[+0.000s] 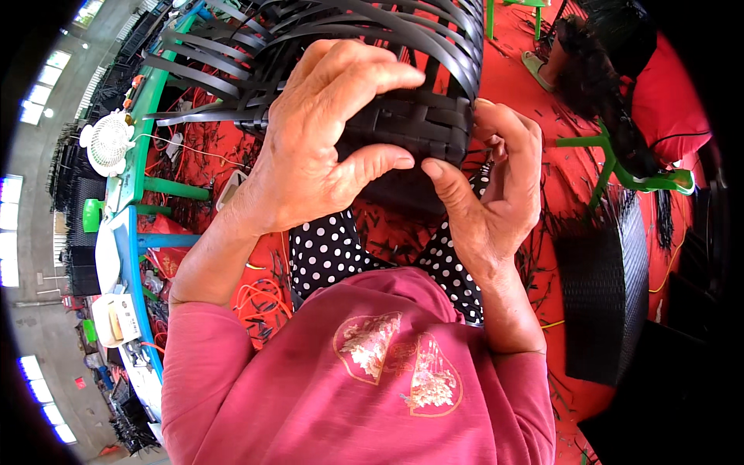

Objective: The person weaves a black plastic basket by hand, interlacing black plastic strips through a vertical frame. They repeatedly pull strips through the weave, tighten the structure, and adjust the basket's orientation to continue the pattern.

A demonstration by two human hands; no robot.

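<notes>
Woven black basket (pixel 403 116), partly finished, held up close in front of the chest, above the lap in polka-dot fabric (pixel 329 252).

- Structure: a tight woven band sits between the two hands; loose flat black strips (pixel 232 70) fan up and out from it, unwoven.
- Left hand (pixel 310 147): laid over the left side of the woven band, fingers curled across the top, thumb pressed against the lower edge. Clamped on the basket.
- Right hand (pixel 496 194): at the right edge of the band, thumb flat on the weave, fingers curled in around what looks like a strip end; exact pinch hidden behind the knuckles.
- Handling, judged: light; the woven part looks stiff enough to take a firm squeeze, the free strips springy and smooth, likely to slip or flick back if released. Best hold is on the woven band, not the loose ends.
- Surroundings: red floor (pixel 682 101) littered with black offcuts; small white fan (pixel 108 143) on a green surface (pixel 147 108) at left; a finished dark woven panel (pixel 604 287) at right.
</notes>
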